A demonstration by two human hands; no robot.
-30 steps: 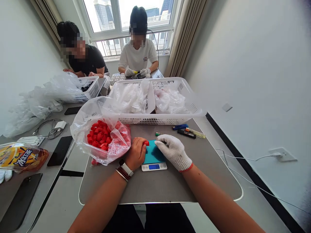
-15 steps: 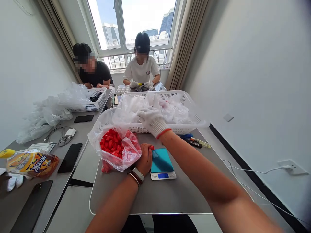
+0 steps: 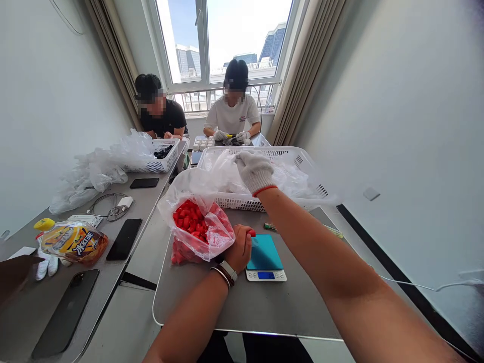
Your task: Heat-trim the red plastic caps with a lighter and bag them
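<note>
My left hand (image 3: 240, 248), bare and with a watch and bangle at the wrist, is closed around a small red plastic cap (image 3: 251, 233), whose end sticks out past the fingers. It rests between an open clear bag (image 3: 171, 204) full of red caps (image 3: 191, 219) and a digital scale (image 3: 265, 276) with a teal top. My right hand (image 3: 256, 171) wears a white knitted glove with a red cuff. Its fingers are bent together over a white plastic basket (image 3: 242, 201) holding clear plastic bags (image 3: 291, 179); whatever they grip is hidden.
At the far end sit two people (image 3: 236, 113) (image 3: 162, 118), one in white gloves. On the left table are a tea bottle (image 3: 75, 243), phones (image 3: 124, 239), a coiled cable (image 3: 111, 206) and a second basket (image 3: 170, 162) with black parts. A green lighter-like item (image 3: 269, 227) lies behind the scale.
My right hand has risen a little from the bags in the basket, its fingers now more bunched. My left hand stays beside the scale with the red cap. The whole view has shifted slightly.
</note>
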